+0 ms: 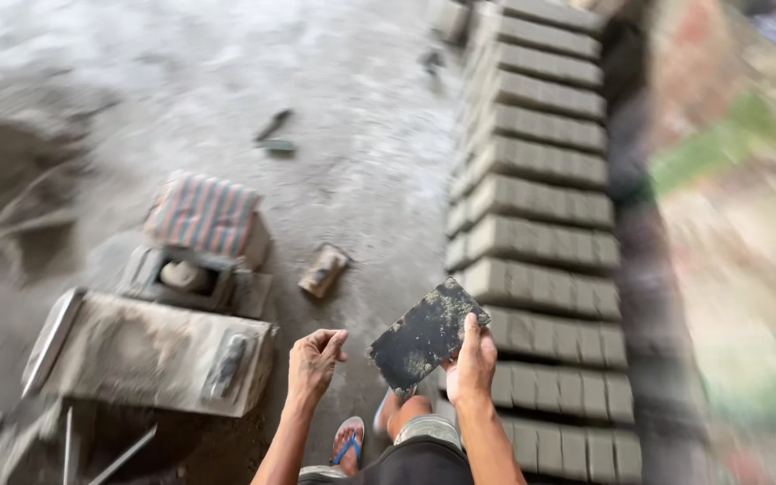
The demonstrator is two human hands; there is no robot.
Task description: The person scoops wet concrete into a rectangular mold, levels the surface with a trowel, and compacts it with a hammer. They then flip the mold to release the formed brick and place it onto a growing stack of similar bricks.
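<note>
closest in, your feet in blue flip-flops (349,444) are planted on the grey concrete floor (361,162). just above them your right hand (471,364) is pinching the lower right corner of a flat dark plate (426,335) caked with grey mud, thumb on top, plate tilted and held up off the floor. your left hand (314,362) is beside it, fingers curled loosely with nothing in them, not touching the plate.

to your left sits a long mud-smeared block mould (150,352), and right behind it a smaller metal box (181,277) with a striped cushion (204,214) at its far edge. a small brick-shaped piece (323,270) lies alone on the floor between that stuff and the rows of fresh grey blocks (536,233), which run along your right side all the way to the far end. way back, some small dark object (273,133) lies on the floor, too blurry to tell what it is.
</note>
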